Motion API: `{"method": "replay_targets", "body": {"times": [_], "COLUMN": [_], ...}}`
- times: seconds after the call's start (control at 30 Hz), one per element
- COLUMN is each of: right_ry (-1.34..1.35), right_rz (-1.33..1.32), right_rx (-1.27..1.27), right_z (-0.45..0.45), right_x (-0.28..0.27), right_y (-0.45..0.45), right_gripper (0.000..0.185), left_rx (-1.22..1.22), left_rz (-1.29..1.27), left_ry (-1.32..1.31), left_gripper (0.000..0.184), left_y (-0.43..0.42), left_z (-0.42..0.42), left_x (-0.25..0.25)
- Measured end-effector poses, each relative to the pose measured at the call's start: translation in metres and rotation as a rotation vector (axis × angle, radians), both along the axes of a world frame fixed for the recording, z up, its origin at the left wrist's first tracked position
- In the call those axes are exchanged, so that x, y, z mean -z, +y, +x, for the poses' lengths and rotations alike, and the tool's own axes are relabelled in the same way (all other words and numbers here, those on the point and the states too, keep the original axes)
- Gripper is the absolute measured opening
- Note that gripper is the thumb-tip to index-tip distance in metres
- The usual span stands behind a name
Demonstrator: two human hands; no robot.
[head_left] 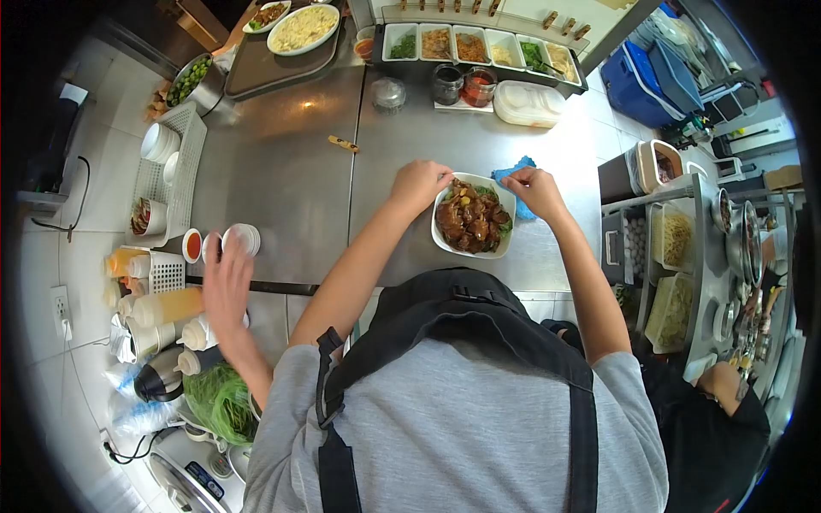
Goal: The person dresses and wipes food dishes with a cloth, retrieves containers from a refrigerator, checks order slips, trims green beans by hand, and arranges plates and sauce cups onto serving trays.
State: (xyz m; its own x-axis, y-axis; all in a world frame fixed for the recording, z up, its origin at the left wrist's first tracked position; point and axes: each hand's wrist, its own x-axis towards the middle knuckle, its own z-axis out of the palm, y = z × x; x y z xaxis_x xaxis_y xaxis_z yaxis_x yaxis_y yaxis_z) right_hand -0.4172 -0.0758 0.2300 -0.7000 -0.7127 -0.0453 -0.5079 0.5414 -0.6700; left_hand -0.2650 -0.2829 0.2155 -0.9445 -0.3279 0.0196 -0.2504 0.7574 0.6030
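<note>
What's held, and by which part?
Cannot be told: the left hand is at the rim of the bowl, the right hand by the blue cloth; neither grip is clear.

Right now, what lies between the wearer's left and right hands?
The white bowl of brown food sits between left hand and right hand, in the head view.

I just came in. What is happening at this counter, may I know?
A person works over a white dish of dark, glossy food on a metal table. The left hand is at its upper-left rim; the right hand is by the opposite rim, near a blue cloth it may be holding. Another person's blurred hand is near small white dishes.
</note>
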Motion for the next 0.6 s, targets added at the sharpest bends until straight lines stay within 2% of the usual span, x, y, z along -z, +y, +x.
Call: {"method": "replay_targets", "body": {"times": [0.1,0.17,0.2,0.3,0.4,0.5,0.6], "right_ry": [0.031,-0.038,-0.072,0.068,0.045,0.038,-0.609], "right_rz": [0.077,0.028,0.003,-0.063,0.025,0.072,0.157], "right_rx": [-0.074,-0.044,-0.029,-0.006,0.077,0.143,0.189], "right_z": [-0.002,0.000,0.001,0.009,0.018,0.025,0.001], "right_x": [-0.003,0.001,0.004,0.007,0.005,0.016,0.006], "right_y": [-0.007,-0.011,-0.011,-0.010,0.003,0.025,0.058], "right_gripper": [0.015,0.013,0.014,0.024,0.029,0.026,0.027], "left_rx": [-0.012,-0.015,-0.011,-0.025,-0.077,-0.124,-0.166], "left_rz": [-0.011,-0.025,-0.015,0.015,0.076,0.170,0.317], "left_ry": [0.055,0.042,0.044,0.039,0.013,0.014,-0.032], "left_gripper": [0.022,0.022,0.022,0.021,0.020,0.019,0.019], "left_y": [0.003,0.005,0.006,0.004,0.009,0.014,0.017], "left_z": [0.002,0.002,0.004,0.008,0.017,0.021,0.030], "left_x": [0.002,0.001,0.001,-0.005,-0.002,0.003,0.001]}}
